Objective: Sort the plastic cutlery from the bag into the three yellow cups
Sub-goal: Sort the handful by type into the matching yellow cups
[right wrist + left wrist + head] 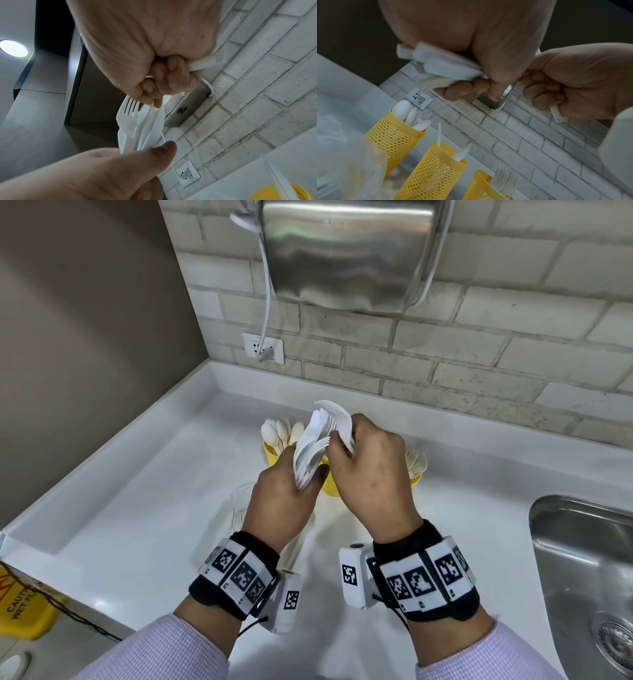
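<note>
My left hand (301, 474) grips a fanned bundle of white plastic cutlery (311, 450), forks and knives, above the cups. My right hand (342, 440) pinches one white piece (346, 426) at the bundle's top, and its handle (204, 63) sticks out of the fist. Three yellow mesh cups stand in a row by the wall: the left cup (393, 135) holds spoons, the middle cup (433, 173) knives, the right cup (481, 189) forks. In the head view the middle cup (330, 486) is mostly hidden behind my hands. The clear bag (226, 515) lies on the counter under my left wrist.
A steel sink (582, 559) is sunk into the white counter at the right. A hand dryer (349, 251) hangs on the brick wall, its cable running to an outlet (263, 348). A yellow wet-floor sign (24, 604) stands at the lower left.
</note>
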The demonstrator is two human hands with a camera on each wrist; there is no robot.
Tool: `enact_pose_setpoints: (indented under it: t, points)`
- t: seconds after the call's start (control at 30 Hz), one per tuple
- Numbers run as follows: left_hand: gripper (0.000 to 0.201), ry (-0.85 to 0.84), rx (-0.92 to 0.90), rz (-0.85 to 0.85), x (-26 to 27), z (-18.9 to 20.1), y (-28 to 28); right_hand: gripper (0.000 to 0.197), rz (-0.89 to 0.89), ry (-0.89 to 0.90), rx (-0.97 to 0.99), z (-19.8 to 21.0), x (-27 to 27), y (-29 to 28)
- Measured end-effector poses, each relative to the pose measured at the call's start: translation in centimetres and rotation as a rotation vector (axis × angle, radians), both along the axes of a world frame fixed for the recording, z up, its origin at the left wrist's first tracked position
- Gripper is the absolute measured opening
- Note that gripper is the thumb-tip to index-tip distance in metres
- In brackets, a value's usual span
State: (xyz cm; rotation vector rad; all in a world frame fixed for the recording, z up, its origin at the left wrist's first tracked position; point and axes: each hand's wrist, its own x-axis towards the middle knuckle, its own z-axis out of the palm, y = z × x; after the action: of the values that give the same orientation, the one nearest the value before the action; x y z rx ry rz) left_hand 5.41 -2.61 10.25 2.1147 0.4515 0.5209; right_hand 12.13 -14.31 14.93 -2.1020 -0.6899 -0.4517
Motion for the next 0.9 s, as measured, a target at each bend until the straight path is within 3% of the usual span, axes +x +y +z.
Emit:
enact_pose_setpoints:
  t: [0.1,0.2,0.43,0.63,0.8,0.9]
  points:
    - [0.027,-0.003,-0.001,-0.02,0.0,-0.1,-0.1,0.017,-0.012,0.015,0.063,0.2,0.4,-0.1]
    - [0.028,-0.013,0.021,-0.032,-0.1,-0.2,-0.1,0.009,-0.017,0.157,0.233,1.1,0.4,-0.3]
    - [0.024,0.041,0.012,-0.077,-0.1,-0.4,-0.1,0.017,0.09,0.836,0.85,1.8,1.9,-0.5]
    - [0.019,0.066,-0.02,-0.083,-0.1,-0.6,0.4,0.022,0.042,0.935,1.318,2.1,2.9,-1.4]
    - [0.012,0.028,-0.085,-0.09,0.0,-0.3,0.4,0.011,0.016,0.953,1.219,1.4,3.7,-2.1]
    - [0.012,0.016,-0.13,-0.121,0.0,0.1,0.2,0.045,0.135,1.104,1.132,0.6,3.8,-2.4]
